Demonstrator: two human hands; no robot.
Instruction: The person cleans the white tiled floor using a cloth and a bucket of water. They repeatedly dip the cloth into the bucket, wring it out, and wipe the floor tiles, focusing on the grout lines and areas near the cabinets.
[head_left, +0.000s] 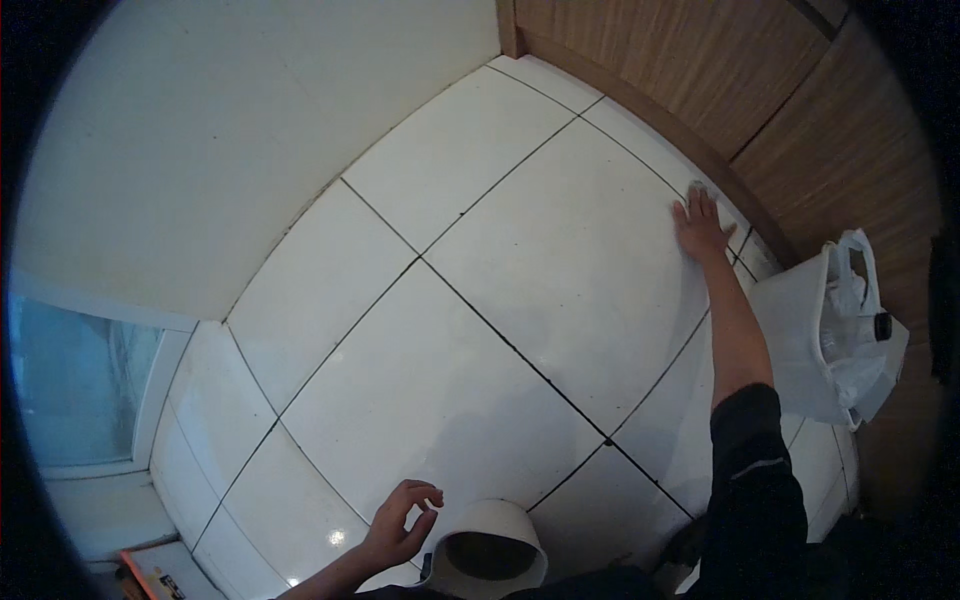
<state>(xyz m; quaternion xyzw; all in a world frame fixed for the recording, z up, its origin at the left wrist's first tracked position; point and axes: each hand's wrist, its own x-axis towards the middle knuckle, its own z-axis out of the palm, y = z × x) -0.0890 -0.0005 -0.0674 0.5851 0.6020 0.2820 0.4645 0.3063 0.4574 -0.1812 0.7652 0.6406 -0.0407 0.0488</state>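
Observation:
My right hand (703, 229) reaches far forward, palm down with fingers spread, over the white floor tiles (540, 225) beside the wooden cabinet's base. A small greyish patch shows at its fingertips; whether something lies under the palm is hidden. Curled loosely, my left hand (401, 521) hovers at the lower middle, thumb and fingers apart and nothing between them. Just right of it stands a white rounded container (491, 516) with a dark opening. Its lower part is cut off by the picture's edge.
A white bin or bucket (787, 337) holding a dark-capped bottle (883, 327) and plastic stands at right against the wood-grain cabinet (675, 67). A pale wall (225, 135) bounds the left. Below it are a white-framed bluish pane (82, 382) and an orange-edged box (169, 574).

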